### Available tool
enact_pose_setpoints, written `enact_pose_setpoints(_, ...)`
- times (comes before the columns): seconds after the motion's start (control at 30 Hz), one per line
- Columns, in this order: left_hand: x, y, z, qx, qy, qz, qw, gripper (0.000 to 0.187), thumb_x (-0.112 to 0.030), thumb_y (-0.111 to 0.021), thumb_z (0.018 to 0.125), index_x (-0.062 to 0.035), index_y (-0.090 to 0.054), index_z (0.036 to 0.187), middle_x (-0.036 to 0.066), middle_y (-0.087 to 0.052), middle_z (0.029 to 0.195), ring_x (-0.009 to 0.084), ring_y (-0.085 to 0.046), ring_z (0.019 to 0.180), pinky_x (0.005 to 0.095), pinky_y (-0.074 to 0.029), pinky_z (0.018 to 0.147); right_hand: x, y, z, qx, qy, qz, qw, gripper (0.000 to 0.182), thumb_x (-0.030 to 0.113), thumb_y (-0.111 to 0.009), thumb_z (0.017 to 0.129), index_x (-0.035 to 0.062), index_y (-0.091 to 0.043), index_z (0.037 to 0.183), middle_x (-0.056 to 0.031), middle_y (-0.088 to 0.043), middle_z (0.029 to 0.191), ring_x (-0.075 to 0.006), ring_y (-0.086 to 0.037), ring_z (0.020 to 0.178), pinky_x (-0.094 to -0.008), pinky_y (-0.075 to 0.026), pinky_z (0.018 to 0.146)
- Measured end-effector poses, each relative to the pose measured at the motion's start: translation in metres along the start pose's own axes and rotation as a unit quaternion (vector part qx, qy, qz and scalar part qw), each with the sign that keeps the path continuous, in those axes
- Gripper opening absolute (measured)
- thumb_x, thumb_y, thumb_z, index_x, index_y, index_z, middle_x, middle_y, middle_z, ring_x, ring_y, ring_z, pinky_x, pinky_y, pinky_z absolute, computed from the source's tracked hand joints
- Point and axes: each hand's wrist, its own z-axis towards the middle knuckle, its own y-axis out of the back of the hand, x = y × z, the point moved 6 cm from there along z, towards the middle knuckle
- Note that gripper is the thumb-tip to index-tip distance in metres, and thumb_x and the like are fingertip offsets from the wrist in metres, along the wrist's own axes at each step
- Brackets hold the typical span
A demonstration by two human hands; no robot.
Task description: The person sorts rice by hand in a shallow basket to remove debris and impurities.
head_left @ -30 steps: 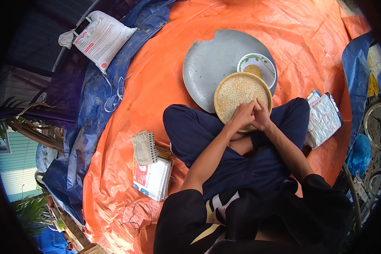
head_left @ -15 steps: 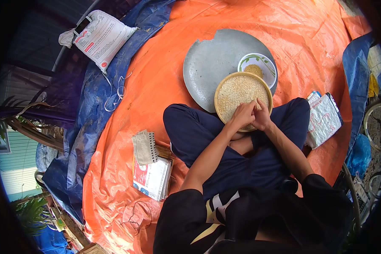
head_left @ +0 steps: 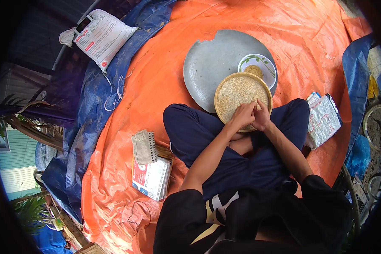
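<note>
A round, shallow tray (head_left: 237,91) with a yellowish rim is spread with pale grains that look like rice. It rests by my crossed legs, its far edge overlapping a bowl. My left hand (head_left: 242,115) and my right hand (head_left: 262,117) meet above the tray's near side, fingers pinched close together. Whatever lies between the fingertips is too small to make out. Just beyond the tray is the white bowl (head_left: 268,67) with green leaf patterns, holding a small heap of golden-brown grain (head_left: 254,70). Under both lies a grey round sheet (head_left: 205,63) with a broken edge.
An orange tarp (head_left: 152,80) covers the ground, with a blue tarp (head_left: 89,101) along its left side. On my left are stacked papers (head_left: 153,180) and a spiral-bound pad (head_left: 144,147). To the right lies a folded silvery bag (head_left: 324,120); a white sack (head_left: 103,38) stands upper left.
Almost nothing differs. My hands stay together over the tray in nearly the same pose, and the view has shifted only very slightly.
</note>
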Motion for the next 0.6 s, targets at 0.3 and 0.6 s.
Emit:
enact_pose_setpoints(0.3,0.0005,-0.0014,-0.0008,0.002,-0.005,0.010,1.000,0.029,-0.005,-0.064,0.065,-0.0009,-0.057,0.093,0.018,-0.066,0.075,0.0369,-0.066,0.074,0.0437,-0.052,0.067,-0.0005,-0.0041,-0.0016,-0.008,0.008,-0.004,1.000,0.045,0.059,-0.050,0.091,0.0163,-0.064,0.092,-0.0080,-0.066,0.104,-0.0239,-0.063,0.093,-0.0392,-0.051,0.084)
enact_pose_setpoints(0.6,-0.0034,0.0003,-0.0018,-0.001,-0.013,0.024,1.000,0.028,-0.004,-0.063,0.066,-0.0007,-0.058,0.093,0.018,-0.067,0.075,0.0361,-0.066,0.074,0.0434,-0.052,0.067,0.0012,-0.0040,-0.0023,0.003,0.005,-0.020,1.000,0.047,0.060,-0.049,0.091,0.0156,-0.064,0.090,-0.0072,-0.066,0.096,-0.0237,-0.063,0.090,-0.0395,-0.051,0.085)
